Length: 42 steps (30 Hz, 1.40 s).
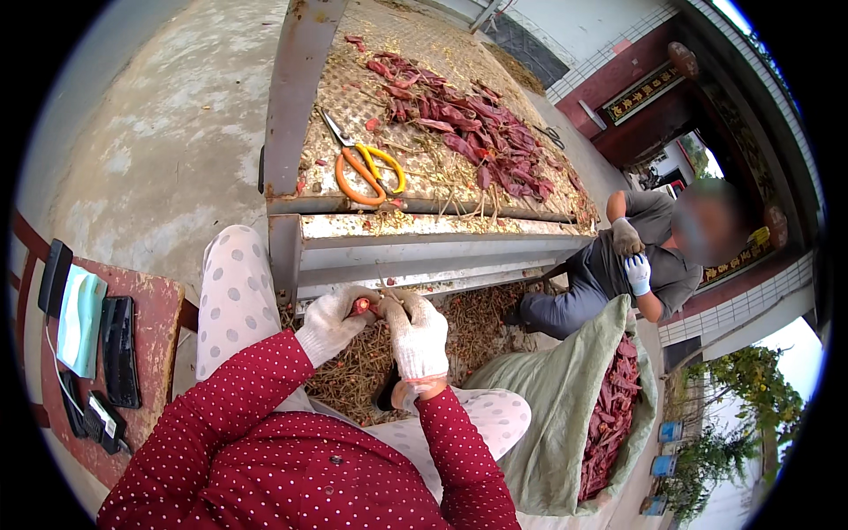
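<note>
Both my hands wear white knit gloves and meet in front of the metal table (442,228), low near its front edge. My left hand (334,327) is closed around a red chili (361,306), whose cut-looking end shows between thumb and fingers. Close beside it, the fingers of my right hand (419,337) pinch a thin pale stem (382,276). Scissors with orange and yellow handles (360,168) lie partly spread on the tabletop. Behind them spreads a pile of dried red chilies (481,132) with loose stems and seeds.
A green sack (539,415) full of red chilies (611,420) stands at my right. Stems (353,384) litter the ground below. Another pair of scissors (552,136) lies at the table's far right, near a gloved co-worker (579,287). A wooden bench (155,322) at left holds several items.
</note>
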Each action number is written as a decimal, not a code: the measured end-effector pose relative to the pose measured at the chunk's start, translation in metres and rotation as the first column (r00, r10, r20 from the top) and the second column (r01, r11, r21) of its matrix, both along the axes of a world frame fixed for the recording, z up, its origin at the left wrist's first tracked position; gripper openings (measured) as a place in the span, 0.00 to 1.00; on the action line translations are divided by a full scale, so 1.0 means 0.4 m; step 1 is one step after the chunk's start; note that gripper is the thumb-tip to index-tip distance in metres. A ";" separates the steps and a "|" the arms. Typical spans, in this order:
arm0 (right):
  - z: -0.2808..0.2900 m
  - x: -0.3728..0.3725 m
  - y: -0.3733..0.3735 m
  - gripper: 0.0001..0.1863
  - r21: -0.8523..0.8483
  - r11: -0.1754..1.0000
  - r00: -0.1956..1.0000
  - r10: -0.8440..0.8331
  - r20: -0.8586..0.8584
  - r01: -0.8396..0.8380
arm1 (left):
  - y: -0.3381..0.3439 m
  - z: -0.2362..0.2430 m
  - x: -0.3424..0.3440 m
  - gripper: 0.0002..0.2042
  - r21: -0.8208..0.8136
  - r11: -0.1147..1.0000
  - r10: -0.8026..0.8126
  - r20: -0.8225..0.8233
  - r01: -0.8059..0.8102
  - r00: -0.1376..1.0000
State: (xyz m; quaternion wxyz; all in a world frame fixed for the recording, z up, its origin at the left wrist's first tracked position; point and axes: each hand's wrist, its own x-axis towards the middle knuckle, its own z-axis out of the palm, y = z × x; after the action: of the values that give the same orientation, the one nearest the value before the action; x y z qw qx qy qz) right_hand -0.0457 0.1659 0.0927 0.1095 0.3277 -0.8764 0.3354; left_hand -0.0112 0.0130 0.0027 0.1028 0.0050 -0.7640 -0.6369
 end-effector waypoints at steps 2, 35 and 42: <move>-0.013 -0.009 0.006 0.11 0.004 0.999 0.996 0.048 -0.069 -0.048 | -0.006 -0.011 0.000 0.15 0.179 0.983 -0.037 0.032 0.031 0.999; -0.029 0.002 -0.007 0.11 -0.333 0.784 0.346 0.162 0.924 0.523 | -0.016 0.017 0.010 0.10 -0.281 0.938 -0.204 0.025 0.202 0.979; -0.093 0.003 0.023 0.14 -0.433 0.671 0.237 0.368 0.899 0.601 | -0.003 -0.016 -0.006 0.08 -0.430 0.880 -0.228 -0.006 0.203 0.974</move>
State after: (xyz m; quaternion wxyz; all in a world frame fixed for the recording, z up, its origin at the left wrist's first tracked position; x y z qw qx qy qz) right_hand -0.0444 0.1752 0.0556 -0.3033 -0.1011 -0.5574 0.7662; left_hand -0.0135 0.0117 -0.0037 0.0514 -0.1205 -0.8772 -0.4619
